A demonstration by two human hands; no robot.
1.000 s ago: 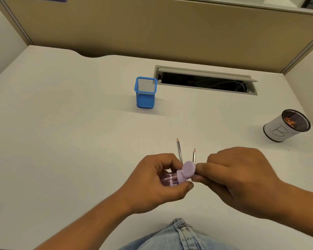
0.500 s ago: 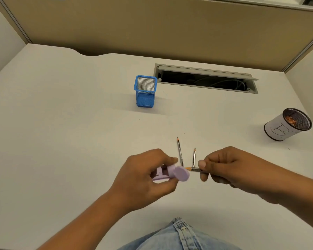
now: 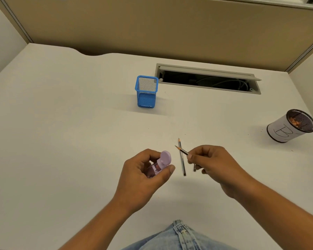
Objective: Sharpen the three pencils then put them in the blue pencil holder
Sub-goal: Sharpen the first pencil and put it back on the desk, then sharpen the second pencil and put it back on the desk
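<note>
The left hand [image 3: 145, 175], at lower centre of the frame, is closed around a lilac pencil sharpener [image 3: 158, 165] with a clear shavings barrel; the thumb lies along its underside and the round lilac cap points up and to the right. The right hand [image 3: 214, 164], just right of centre, pinches a sharpened pencil [image 3: 182, 150] between thumb and forefinger, with the point aimed toward the upper left, clear of the sharpener. That held pencil crosses above a second pencil [image 3: 182, 159], which lies flat on the white desk [image 3: 61, 123] between the two hands, point toward the top of the frame. The blunt end of a third pencil [image 3: 194, 167] shows just under the right hand's fingers; the rest of it is hidden by the hand. The blue mesh pencil holder [image 3: 146, 92] stands upright in the upper centre of the frame, well apart from the hands, with no pencil visible in it. Directly to its right is an open cable slot [image 3: 206, 79] recessed in the desk, with cables visible inside. At the right edge of the frame sits a round mesh cup [image 3: 291, 126] wrapped in white paper with a hand-drawn mark, holding what appear to be orange-brown shavings. A tan partition [image 3: 152, 24] runs along the far side of the desk. Light denim [image 3: 179, 237] shows at the bottom edge.
</note>
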